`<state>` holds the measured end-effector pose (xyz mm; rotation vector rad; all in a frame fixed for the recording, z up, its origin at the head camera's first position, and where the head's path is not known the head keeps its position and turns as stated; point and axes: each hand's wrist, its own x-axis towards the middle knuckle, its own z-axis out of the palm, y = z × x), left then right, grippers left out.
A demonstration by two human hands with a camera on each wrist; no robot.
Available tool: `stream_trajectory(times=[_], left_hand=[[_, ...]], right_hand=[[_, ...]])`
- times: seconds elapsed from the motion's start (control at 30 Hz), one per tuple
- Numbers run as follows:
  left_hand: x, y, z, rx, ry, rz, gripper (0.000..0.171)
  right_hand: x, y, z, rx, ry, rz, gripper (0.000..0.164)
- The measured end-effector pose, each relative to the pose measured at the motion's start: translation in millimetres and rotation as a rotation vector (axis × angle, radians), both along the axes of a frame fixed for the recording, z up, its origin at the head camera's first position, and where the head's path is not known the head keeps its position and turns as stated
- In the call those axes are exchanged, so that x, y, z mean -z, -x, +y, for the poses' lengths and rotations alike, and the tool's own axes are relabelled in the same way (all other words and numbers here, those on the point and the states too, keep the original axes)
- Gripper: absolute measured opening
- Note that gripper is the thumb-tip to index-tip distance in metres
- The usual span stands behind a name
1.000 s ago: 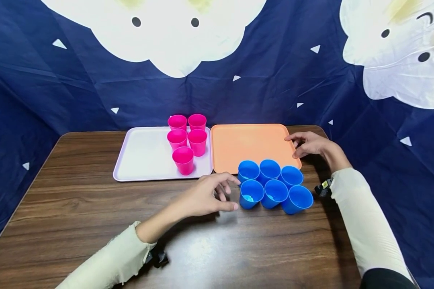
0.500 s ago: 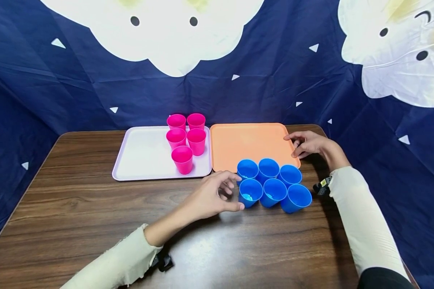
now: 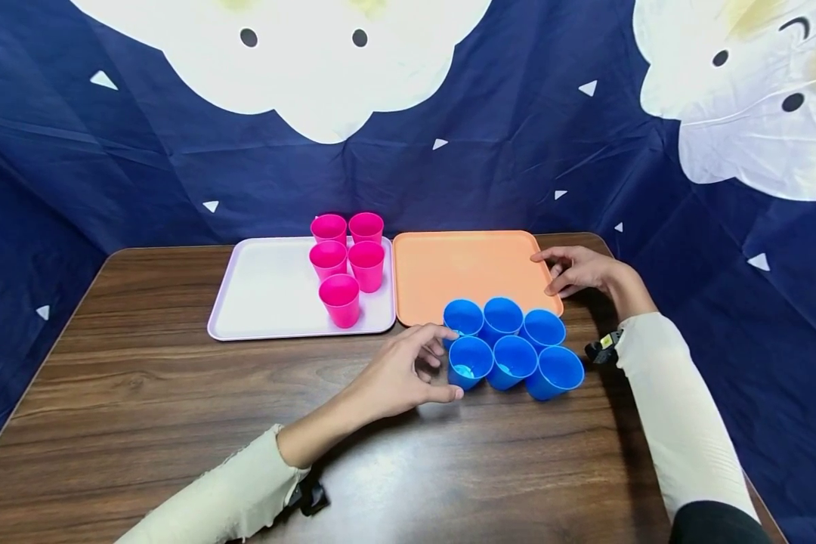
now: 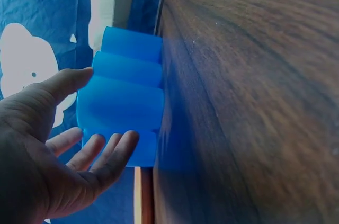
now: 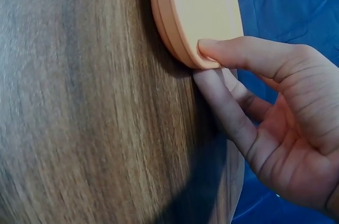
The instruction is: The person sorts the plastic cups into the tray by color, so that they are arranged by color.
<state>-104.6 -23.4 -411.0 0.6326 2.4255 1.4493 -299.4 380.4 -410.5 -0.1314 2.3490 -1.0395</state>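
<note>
In the head view, my left hand (image 3: 401, 374) reaches to the front-left blue cup (image 3: 468, 364), its thumb at the near side and its index finger by the far side. From the left wrist, the thumb (image 4: 77, 78) and loosely spread fingers (image 4: 114, 163) straddle the blue cups (image 4: 119, 105) without closing on them. Several blue cups stand upright in two rows, partly overlapping the orange tray (image 3: 465, 264) in the head view. My right hand (image 3: 578, 270) pinches that tray's right edge; the right wrist view shows the tray's rim (image 5: 183, 49) between thumb and fingers.
A white tray with a purple rim (image 3: 261, 295) lies left of the orange one. Several pink cups (image 3: 341, 304) stand on its right half. Both trays lie at the back of the wooden table (image 3: 143, 408), before a dark blue cloth (image 3: 245, 174).
My left hand has moved slightly right, bringing its thumb and index finger close about the front-left blue cup. The right hand keeps its pinch on the tray. The head view has shifted slightly.
</note>
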Motion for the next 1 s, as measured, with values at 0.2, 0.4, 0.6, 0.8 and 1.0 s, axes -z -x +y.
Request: stream_trajectory(times=[0.2,0.4,0.6,0.8,1.0], left_hand=[[0.3,1.0,1.8,-0.014,-0.002,0.002,0.071],[2.1,0.4,5.9,-0.043,-0.011,-0.002,0.072],[3.5,-0.7,11.5,-0.078,-0.057,-0.001,0.067],[5.1,-2.6,13.2,-0.078,-0.112,-0.038,0.056],[3.5,-5.1,6.6,-0.08,-0.099,-0.072,0.061]], right_hand=[[1.9,3.8,-3.2,-0.016,-0.072,0.032,0.093],[5.2,5.2,-2.3,-0.002,-0.08,0.032,0.095],[4.4,2.8,-3.5,0.011,-0.06,0.033,0.094],[2.7,0.3,-4.4,0.021,-0.041,0.022,0.095],[2.1,-0.1,-5.6,0.023,-0.043,0.026,0.093]])
